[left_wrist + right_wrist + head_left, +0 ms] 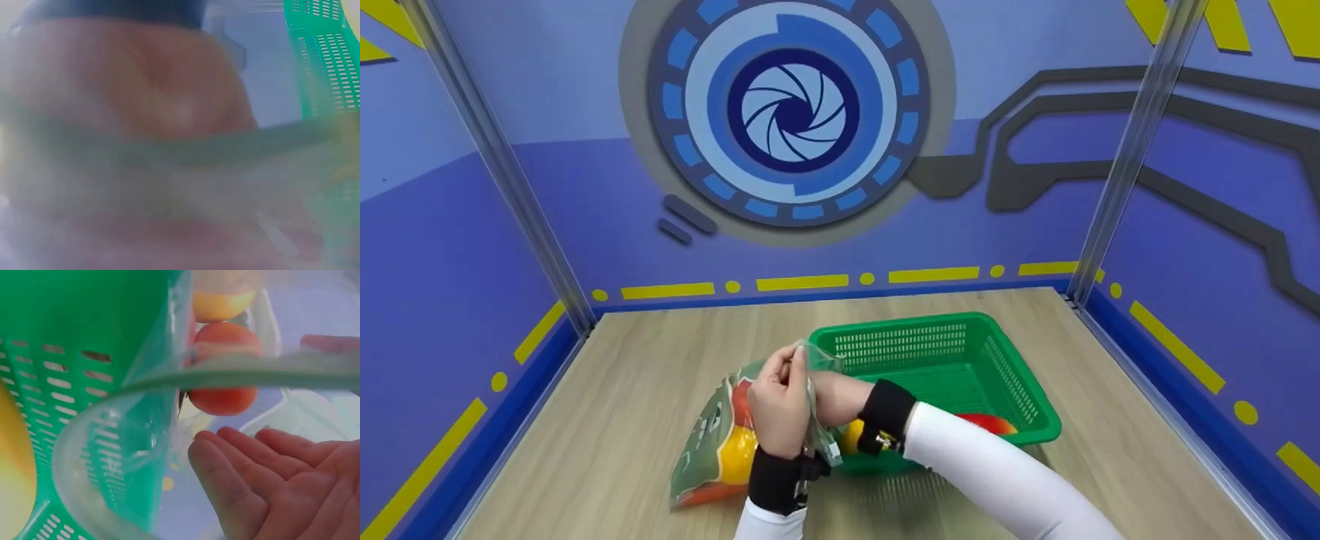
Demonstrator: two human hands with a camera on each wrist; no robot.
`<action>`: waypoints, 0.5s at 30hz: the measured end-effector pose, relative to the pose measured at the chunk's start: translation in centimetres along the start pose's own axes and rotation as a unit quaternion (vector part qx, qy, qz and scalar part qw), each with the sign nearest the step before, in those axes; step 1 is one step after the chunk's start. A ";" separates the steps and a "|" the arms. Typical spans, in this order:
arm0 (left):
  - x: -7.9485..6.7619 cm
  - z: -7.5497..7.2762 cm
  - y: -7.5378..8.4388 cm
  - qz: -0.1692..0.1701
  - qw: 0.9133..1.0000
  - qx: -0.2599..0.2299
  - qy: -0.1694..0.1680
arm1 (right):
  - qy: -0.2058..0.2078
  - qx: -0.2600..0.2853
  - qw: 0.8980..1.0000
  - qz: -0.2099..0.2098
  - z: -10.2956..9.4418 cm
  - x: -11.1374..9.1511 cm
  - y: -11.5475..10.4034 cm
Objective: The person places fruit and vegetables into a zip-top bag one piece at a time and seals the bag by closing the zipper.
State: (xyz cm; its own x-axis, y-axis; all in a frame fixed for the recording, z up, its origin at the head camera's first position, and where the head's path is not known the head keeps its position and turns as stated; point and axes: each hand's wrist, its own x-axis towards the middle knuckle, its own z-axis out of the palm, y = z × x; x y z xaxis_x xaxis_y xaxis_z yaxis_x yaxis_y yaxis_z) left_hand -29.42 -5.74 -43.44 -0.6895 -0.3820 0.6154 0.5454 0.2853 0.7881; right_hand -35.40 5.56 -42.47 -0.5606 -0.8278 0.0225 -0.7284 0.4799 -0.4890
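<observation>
A clear and green zip bag [703, 442] stands on the table, bulging with a red round tomato-like piece [225, 396], a yellow piece [737, 454] and an orange-red piece [711, 493] low down. My left hand [781, 403] pinches the bag's top edge between thumb and fingers. Through the bag's mouth reaches my right hand [281, 484], its fingers straight and nothing in its palm, near the red piece. In the left wrist view, the bag's rim [225, 149] crosses in front of the blurred right hand and wrist [174, 84].
Right of the bag sits a green slotted basket [1020, 375]. It contains a red-yellow piece [988, 424], partly covered by the right sleeve, and a yellow piece [851, 436] beside the right wrist. Blue-purple panels [585, 210] wall in the wooden table [622, 390].
</observation>
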 end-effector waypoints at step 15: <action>0.0 -0.3 0.2 -0.021 1.000 -0.013 -0.019 | 0.018 0.114 0.987 0.111 -2.5 -5.2 2.4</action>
State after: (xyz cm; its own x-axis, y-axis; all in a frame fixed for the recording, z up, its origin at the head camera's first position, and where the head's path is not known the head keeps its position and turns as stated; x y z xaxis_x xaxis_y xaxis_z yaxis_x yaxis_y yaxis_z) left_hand -29.16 -5.95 -43.34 -0.7297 -0.3597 0.5815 0.5269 0.2463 0.8135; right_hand -35.28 11.73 -41.60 -0.7127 -0.6972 -0.0775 -0.4814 0.5665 -0.6688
